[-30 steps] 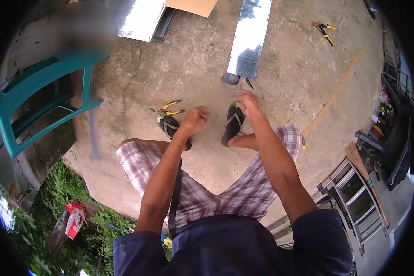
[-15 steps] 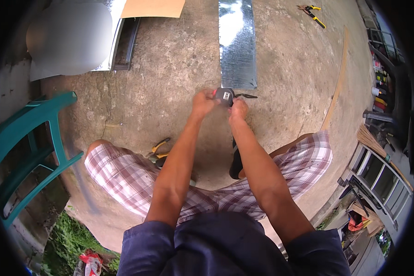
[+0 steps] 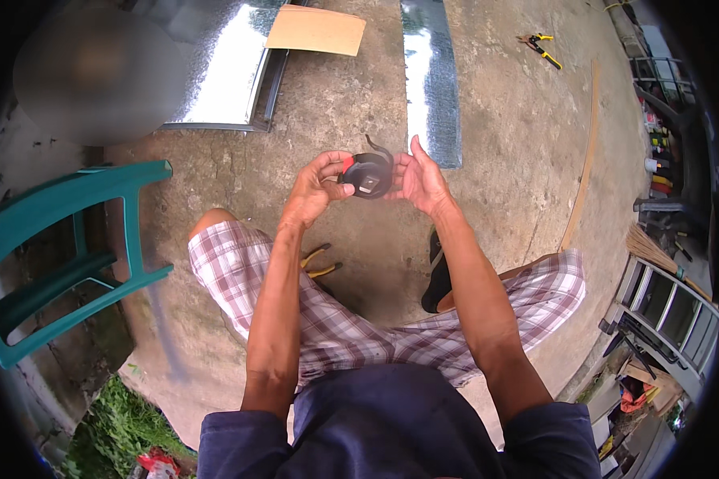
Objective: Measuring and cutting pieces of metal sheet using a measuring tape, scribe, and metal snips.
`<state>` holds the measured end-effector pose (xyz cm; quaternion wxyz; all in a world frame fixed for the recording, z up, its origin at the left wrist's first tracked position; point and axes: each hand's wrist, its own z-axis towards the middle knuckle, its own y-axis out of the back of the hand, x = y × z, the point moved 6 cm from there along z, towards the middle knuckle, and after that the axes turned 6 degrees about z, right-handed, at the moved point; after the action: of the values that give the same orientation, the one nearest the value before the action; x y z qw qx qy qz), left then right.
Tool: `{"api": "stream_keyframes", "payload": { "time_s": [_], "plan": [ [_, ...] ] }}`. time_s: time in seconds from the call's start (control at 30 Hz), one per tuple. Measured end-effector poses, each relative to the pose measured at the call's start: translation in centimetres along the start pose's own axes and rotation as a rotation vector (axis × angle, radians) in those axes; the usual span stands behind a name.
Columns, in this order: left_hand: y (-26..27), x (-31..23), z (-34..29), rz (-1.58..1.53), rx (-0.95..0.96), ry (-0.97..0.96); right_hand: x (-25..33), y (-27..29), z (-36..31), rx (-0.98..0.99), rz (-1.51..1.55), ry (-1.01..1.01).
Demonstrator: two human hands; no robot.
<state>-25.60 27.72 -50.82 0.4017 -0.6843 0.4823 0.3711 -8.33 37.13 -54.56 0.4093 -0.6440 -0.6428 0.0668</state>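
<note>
A black tape measure point(image 3: 366, 177) with a red button is gripped by my left hand point(image 3: 318, 190), whose thumb lies over its near left edge. From the case's upper right a dark wrist strap curls upward, a little blurred. My right hand point(image 3: 426, 182) is turned palm toward the case, thumb raised and fingers apart. Its fingertips reach up to the right side of the case and are partly hidden there, so contact is unclear. Just beyond, a long shiny sheet-metal strip point(image 3: 433, 96) lies on the concrete floor.
Tan board point(image 3: 317, 29) rests by a larger shiny metal sheet point(image 3: 224, 72) at far left. Yellow-handled snips point(image 3: 542, 51) lie far right, near a thin wooden strip point(image 3: 585, 160). Yellow-handled pliers point(image 3: 319, 260) sit between my legs. A green plastic chair point(image 3: 132, 231) stands left.
My left hand has drawn the tape measure back and left, away from the metal strip's near end. My right hand has let go and opened. The view has shifted slightly.
</note>
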Motion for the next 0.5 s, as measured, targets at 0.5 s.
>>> {"api": "stream_keyframes", "payload": {
  "time_s": [0.5],
  "plan": [
    [5.5, -8.2, -3.5, -0.163, 0.022, -0.289, 3.0, -15.1, -5.3, 0.399, -0.358, -0.065]
  ]
}}
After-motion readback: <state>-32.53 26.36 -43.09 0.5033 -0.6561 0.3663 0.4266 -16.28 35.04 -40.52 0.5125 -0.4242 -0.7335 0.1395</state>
